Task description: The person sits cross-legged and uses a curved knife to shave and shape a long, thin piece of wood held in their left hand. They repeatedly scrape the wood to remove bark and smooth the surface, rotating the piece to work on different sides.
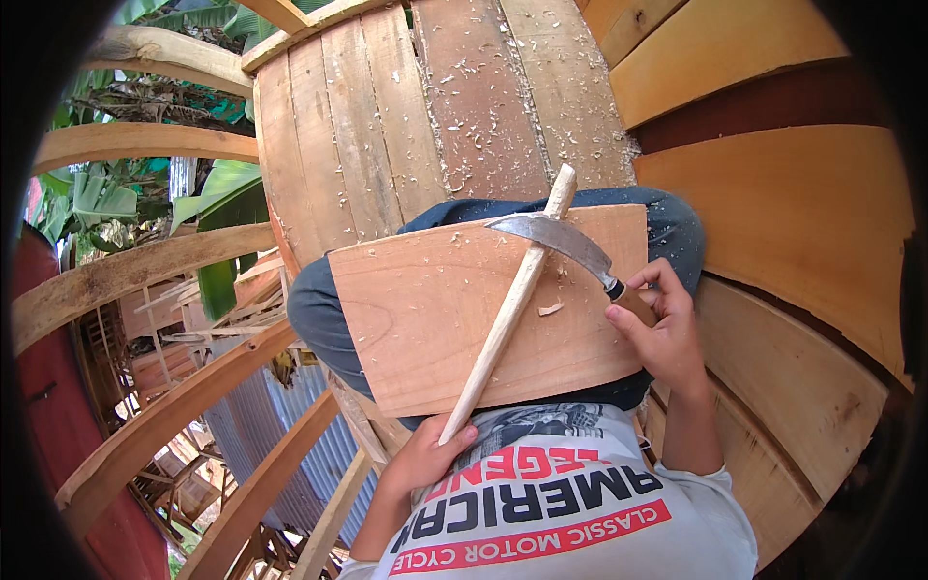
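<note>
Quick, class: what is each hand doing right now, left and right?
Left hand: closed on the lower end of the stick.
Right hand: closed on the handle of the curved knife.

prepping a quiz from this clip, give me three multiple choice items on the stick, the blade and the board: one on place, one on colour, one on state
1. Where does the pale stick lie?
A. across the board on the lap
B. on the ground
C. inside a bucket

2. What colour is the curved blade?
A. bright green
B. grey metal
C. red

3. How is the knife's handle held?
A. lying loose, untouched
B. gripped by the right hand
C. gripped by the left hand

Answers: 1 A, the stick slants over the board, its lower end in the left hand. 2 B, the blade is dull grey. 3 B, the right fingers wrap the handle while the left hand holds the stick.
</note>
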{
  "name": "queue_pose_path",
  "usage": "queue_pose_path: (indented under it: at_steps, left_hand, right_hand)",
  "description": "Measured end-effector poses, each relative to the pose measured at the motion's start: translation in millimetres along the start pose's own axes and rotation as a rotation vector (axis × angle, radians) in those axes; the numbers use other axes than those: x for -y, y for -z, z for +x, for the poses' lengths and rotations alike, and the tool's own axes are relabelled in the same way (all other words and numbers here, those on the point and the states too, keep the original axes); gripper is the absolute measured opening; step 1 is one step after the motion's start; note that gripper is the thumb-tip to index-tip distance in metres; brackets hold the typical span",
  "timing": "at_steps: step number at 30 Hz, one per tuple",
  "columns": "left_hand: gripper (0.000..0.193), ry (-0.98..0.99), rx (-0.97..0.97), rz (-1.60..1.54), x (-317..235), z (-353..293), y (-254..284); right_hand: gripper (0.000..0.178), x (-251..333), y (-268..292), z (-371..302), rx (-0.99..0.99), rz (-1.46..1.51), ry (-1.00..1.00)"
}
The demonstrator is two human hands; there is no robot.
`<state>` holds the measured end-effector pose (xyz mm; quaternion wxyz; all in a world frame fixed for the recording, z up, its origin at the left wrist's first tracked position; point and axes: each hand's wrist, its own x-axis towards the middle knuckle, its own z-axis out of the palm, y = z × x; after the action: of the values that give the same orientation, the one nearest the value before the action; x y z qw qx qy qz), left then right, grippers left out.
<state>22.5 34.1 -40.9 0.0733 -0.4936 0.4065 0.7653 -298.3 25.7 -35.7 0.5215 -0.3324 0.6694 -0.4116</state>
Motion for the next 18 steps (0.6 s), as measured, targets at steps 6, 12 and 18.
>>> queue_pose_path:
  at_steps: [6,12,18]
  left_hand:
    - [0.041,-0.114,-0.163,0.21,-32.6,-38.9,-0.6]
    - [0.04,-0.345,-0.701,0.578,-87.6,-45.8,-6.9]
    - [0.038,-0.579,-0.897,0.605,-120.5,-27.5,-17.0]
  right_hand:
    - [0.026,-4.9,-7.2,-3.9,-0.023,-0.061,0.154]
    - [0.025,15.6,-22.2,6.3,-0.004,0.135,0.322]
    - [0.038,15.6,-23.5,-4.1,0.21,0.304,0.334]
